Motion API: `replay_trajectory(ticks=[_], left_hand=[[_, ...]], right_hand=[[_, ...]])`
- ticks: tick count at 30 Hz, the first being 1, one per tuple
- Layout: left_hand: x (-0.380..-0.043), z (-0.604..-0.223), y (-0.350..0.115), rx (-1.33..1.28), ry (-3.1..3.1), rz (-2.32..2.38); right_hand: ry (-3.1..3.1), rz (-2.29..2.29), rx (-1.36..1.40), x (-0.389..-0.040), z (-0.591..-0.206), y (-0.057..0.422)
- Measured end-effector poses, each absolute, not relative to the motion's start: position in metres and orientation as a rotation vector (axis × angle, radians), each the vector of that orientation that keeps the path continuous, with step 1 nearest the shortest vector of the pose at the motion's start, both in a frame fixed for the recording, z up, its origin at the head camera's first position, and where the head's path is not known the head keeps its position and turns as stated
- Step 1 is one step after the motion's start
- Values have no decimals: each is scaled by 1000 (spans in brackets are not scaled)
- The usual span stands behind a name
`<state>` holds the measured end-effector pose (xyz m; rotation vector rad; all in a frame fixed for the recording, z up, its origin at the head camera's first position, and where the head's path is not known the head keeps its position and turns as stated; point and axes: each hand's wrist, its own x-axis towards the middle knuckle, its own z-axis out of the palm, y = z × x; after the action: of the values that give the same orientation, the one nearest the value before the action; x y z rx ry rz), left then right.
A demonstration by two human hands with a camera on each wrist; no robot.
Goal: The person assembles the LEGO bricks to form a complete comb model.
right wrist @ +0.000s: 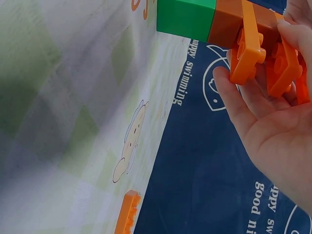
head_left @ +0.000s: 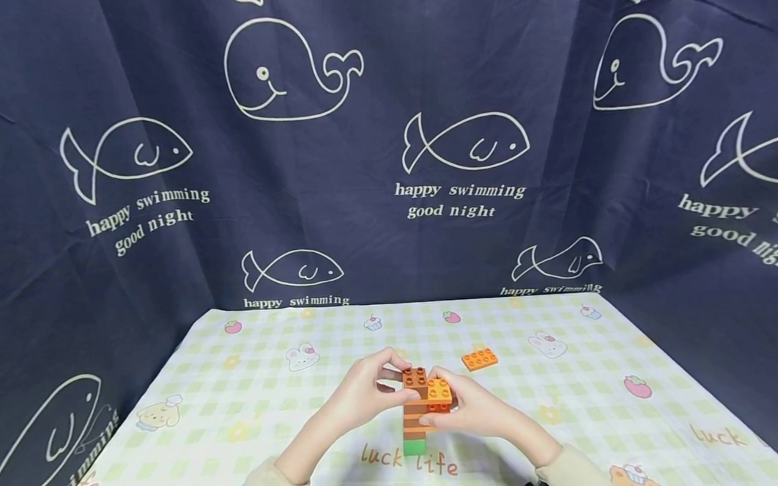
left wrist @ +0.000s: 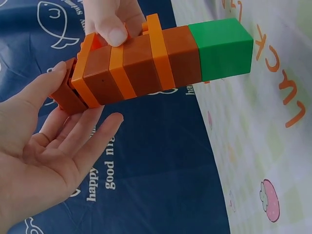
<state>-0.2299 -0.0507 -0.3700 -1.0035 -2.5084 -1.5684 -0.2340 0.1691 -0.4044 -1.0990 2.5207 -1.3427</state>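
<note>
A tower of toy building bricks stands on the table, a green brick (head_left: 414, 447) at its base and brown bricks (left wrist: 139, 63) alternating with thin orange plates (left wrist: 160, 51) above. The plates jut out to the right with studs showing. My left hand (head_left: 370, 391) pinches the top brown brick (head_left: 414, 380) between thumb and fingers; in the left wrist view a thin dark gap shows beneath part of it. From the right, my right hand (head_left: 473, 406) grips the tower's upper part, thumb (left wrist: 117, 36) on its near side and fingers behind. Those fingers are partly hidden by the plates.
A loose orange plate (head_left: 479, 358) with studs lies on the table behind and right of the tower. The checked tablecloth (head_left: 291, 395) carries printed cartoons and lettering. A dark blue curtain (head_left: 375, 222) hangs behind the table and at both sides.
</note>
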Motion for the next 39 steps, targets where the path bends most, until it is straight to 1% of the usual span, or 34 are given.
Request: replay_trajectory(ticks=[21,39], left_hand=[[-237,-370,-50,-1019,-2569,-1468],[-235,-377,-52,-989,-2517,-1681]], right_hand=[[2519,-1360,-1117,-236,-405,170],[2491,-1373,-1093,-235,-403,169]])
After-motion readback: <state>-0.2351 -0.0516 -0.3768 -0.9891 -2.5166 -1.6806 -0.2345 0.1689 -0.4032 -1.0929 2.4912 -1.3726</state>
